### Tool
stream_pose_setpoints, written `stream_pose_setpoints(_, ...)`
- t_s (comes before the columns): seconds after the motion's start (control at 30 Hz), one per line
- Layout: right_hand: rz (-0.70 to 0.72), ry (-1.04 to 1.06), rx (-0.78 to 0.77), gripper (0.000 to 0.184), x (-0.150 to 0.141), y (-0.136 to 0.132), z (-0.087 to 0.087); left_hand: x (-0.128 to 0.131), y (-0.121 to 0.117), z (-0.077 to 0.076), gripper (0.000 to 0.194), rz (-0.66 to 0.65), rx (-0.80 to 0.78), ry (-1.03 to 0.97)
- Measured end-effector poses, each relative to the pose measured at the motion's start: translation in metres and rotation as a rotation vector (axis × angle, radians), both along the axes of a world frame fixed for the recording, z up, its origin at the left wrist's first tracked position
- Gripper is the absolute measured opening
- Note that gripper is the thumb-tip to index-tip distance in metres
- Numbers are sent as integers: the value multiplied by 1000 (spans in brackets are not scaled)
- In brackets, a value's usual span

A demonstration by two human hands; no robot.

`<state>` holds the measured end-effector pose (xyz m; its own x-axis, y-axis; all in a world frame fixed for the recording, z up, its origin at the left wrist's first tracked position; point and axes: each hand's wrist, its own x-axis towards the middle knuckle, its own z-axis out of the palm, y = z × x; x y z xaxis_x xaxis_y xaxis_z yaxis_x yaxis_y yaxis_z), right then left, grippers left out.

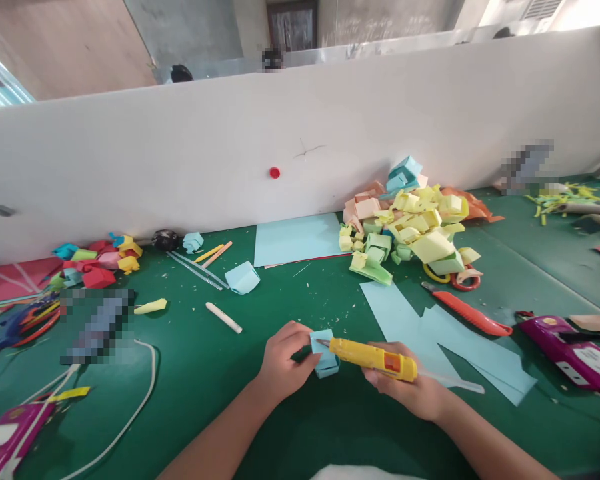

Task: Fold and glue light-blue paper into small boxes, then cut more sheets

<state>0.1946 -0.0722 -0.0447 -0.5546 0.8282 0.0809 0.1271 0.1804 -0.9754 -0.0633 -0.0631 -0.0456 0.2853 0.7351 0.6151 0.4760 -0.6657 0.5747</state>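
Observation:
Near the front of the green table, my left hand (286, 360) pinches a small folded light-blue paper piece (327, 365) between thumb and fingers. My right hand (405, 390) is wrapped round a yellow hot glue gun (373, 358), with a clear glue stick (455, 381) poking out of its back end. The gun points left, and its metal nozzle lies over the top of the blue paper; whether it touches cannot be made out. Light-blue paper strips (480, 350) lie to the right of my right hand.
A heap of folded paper pieces (420, 227) stands by the white partition (205, 153). A red utility knife (470, 313) and purple tape dispenser (575, 353) lie right. At left are a phone (100, 327), white cable (153, 380) and coloured paper pieces (100, 260). A white stick (223, 318) lies ahead.

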Motion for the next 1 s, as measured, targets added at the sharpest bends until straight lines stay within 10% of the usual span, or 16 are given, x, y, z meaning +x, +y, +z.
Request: stream_pose_setpoints(1.0,-3,-23,7,40,0,1,5,1,1,0,16,7,-28,-4)
